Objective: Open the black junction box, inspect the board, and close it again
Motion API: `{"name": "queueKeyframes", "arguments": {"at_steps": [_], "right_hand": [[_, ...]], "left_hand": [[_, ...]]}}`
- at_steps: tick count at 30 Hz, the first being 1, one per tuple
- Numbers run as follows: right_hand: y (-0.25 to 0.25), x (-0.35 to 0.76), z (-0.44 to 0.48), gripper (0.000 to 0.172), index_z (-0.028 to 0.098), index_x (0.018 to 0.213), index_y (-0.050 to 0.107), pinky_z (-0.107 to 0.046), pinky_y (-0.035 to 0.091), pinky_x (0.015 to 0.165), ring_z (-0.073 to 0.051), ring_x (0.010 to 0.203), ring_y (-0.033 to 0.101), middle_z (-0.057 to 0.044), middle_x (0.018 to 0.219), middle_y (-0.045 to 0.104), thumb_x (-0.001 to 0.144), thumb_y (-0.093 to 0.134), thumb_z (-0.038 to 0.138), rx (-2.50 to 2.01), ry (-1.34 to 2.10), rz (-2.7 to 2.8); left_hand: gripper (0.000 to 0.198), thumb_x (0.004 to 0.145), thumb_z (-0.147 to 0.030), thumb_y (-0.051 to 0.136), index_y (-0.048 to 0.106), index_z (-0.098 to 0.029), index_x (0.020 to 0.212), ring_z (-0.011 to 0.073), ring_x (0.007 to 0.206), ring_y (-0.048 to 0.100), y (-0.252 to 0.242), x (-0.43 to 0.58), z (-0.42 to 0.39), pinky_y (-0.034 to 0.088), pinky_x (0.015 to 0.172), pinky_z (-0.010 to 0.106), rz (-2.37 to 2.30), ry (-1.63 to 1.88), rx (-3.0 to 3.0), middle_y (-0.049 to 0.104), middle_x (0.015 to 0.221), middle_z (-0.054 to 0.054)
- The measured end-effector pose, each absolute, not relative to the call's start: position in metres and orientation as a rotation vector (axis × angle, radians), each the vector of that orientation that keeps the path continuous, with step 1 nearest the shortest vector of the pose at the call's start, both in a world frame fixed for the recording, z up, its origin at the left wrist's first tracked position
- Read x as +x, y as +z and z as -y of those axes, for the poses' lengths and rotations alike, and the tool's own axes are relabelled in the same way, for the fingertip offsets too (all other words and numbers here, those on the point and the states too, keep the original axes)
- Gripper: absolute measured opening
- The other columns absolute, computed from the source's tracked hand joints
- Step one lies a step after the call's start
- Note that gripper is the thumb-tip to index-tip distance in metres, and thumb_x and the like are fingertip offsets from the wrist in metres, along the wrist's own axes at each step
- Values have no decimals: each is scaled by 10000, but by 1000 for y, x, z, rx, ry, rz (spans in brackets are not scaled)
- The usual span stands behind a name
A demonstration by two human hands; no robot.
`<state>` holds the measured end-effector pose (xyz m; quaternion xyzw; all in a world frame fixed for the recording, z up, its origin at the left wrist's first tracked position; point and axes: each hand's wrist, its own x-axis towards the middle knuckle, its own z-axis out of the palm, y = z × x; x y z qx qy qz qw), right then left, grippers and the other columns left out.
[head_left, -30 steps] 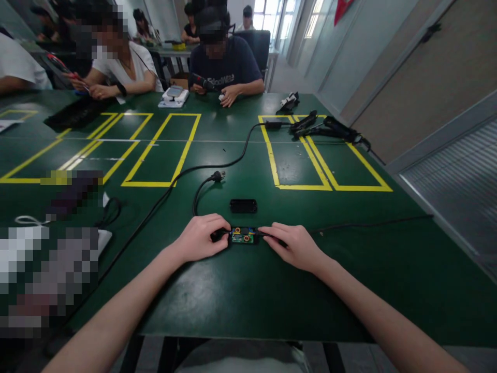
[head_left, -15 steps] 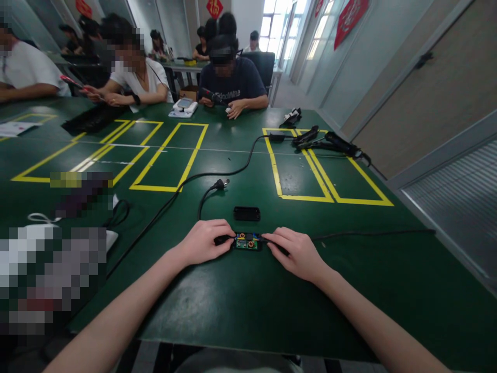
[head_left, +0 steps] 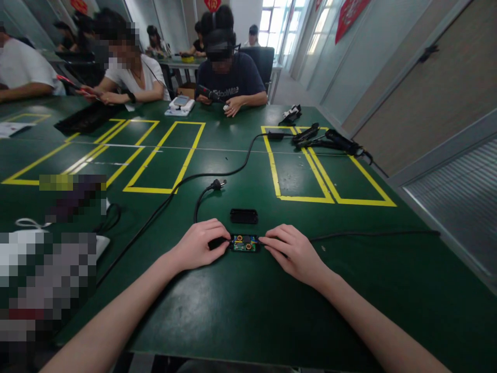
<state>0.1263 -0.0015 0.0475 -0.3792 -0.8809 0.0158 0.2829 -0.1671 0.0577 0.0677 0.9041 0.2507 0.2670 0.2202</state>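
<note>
A small open power adapter lies on the green table, its green circuit board with orange coils showing. My left hand is curled round the adapter's left end, where a black cord runs to a plug. My right hand pinches the right end, where a thin black cable leads off right. The adapter's black cover lies flat just beyond it, untouched.
A long black cord crosses the table to a second adapter. Black tools and cables lie at the far right. Yellow tape rectangles mark the top. Two people work at the far side. The table's right edge is close.
My hands and the adapter have stayed put on the table. Only my head camera has shifted slightly, tilting up and then back down a little.
</note>
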Motion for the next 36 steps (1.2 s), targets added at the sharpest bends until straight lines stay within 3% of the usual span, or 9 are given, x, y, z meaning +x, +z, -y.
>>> {"name": "queueKeyframes", "arguments": {"at_steps": [10, 14, 17, 19, 21, 23, 26, 31, 36], "right_hand": [[50, 123, 7, 393, 172, 1328, 707, -497, 599, 974, -277, 1112, 690, -158, 1227, 745, 1003, 498, 101, -1039, -19, 2487], [45, 118, 11, 461, 215, 1452, 624, -624, 438, 1199, -309, 1442, 533, -152, 1566, 564, 1008, 527, 141, -1090, 22, 2466], [43, 116, 13, 497, 226, 1523, 551, -641, 374, 1240, -307, 1510, 464, -149, 1633, 487, 1027, 535, 192, -1098, 18, 2406], [43, 117, 10, 572, 227, 1603, 445, -624, 360, 1253, -299, 1540, 426, -152, 1658, 450, 1037, 527, 218, -1129, 31, 2352], [42, 119, 4, 673, 229, 1673, 313, -626, 334, 1263, -310, 1578, 359, -155, 1695, 384, 1041, 540, 272, -1202, 61, 2318], [41, 121, -6, 784, 236, 1709, 204, -644, 291, 1271, -330, 1599, 308, -159, 1717, 331, 1030, 576, 358, -1271, 111, 2331], [39, 121, -23, 942, 240, 1720, 135, -674, 221, 1278, -347, 1607, 281, -169, 1713, 334, 978, 654, 498, -1292, 217, 2408], [36, 121, -35, 995, 281, 1707, 205, -695, 214, 1265, -350, 1557, 391, -174, 1644, 465, 911, 749, 529, -1183, 392, 2412], [36, 123, -28, 814, 259, 1616, 427, -631, 399, 1206, -327, 1366, 601, -161, 1441, 647, 912, 774, 475, -1096, 423, 2295]], "left_hand": [[230, 1027, -153, 486, 624, -183, 846, 177, 811, 622, 75, -163, -54, 502, 708, 278, -710, 596, 2607, 685, 875, 53], [166, 977, -140, 528, 633, -189, 858, 188, 837, 629, 75, -163, -52, 507, 732, 293, -747, 563, 2638, 685, 888, 50], [152, 967, -177, 549, 684, -189, 899, 201, 848, 647, 73, -164, -52, 516, 763, 326, -792, 650, 2658, 711, 894, 54], [186, 982, -253, 572, 722, -187, 1069, 234, 949, 674, 70, -165, -55, 540, 853, 373, -856, 744, 2654, 745, 1015, 83], [452, 969, -408, 645, 649, -186, 1362, 305, 1182, 653, 65, -165, -59, 521, 1032, 470, -936, 769, 2657, 714, 1289, 142], [883, 871, -618, 738, 451, -188, 1587, 391, 1422, 514, 59, -164, -64, 396, 1196, 585, -995, 684, 2696, 542, 1561, 197], [1206, 763, -791, 747, 277, -156, 1674, 423, 1539, 385, 49, -162, -71, 265, 1269, 644, -1000, 520, 2745, 391, 1668, 243], [1150, 800, -660, 808, 233, -201, 1685, 355, 1456, 532, 44, -161, -73, 342, 1265, 584, -895, 558, 2720, 513, 1601, 200], [1037, 816, -550, 847, 323, -220, 1648, 331, 1334, 647, 46, -164, -70, 482, 1183, 541, -809, 678, 2707, 609, 1516, 177]]}}
